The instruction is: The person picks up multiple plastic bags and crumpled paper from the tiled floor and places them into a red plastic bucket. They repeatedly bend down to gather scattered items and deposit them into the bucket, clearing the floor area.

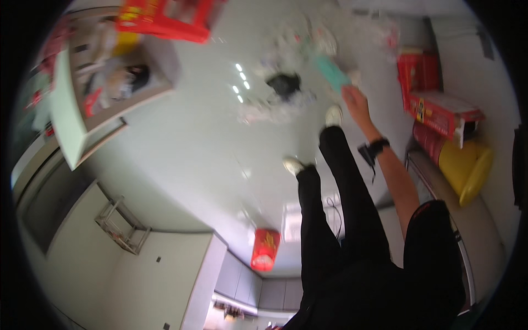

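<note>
My right hand (355,102) is stretched out ahead of my feet, closed around one end of a teal-green flat object (332,73). Motion blur hides what exactly this object is. A black strap with a dark device (373,149) sits on that wrist. Left of the hand, a crumpled black plastic bag (284,85) lies on the glossy floor. Loose, pale plastic wrapping (268,113) is strewn around it, with more blurred litter (288,45) farther off. My left hand is out of view.
Left stands an open-topped pale cabinet or drawer (68,111) holding mixed items. A red carton (165,18) is beyond it. Red boxes (443,113) and a yellow plastic item (462,165) sit at right. A red bucket (265,249) and a small metal-framed stand (123,227) appear lower down.
</note>
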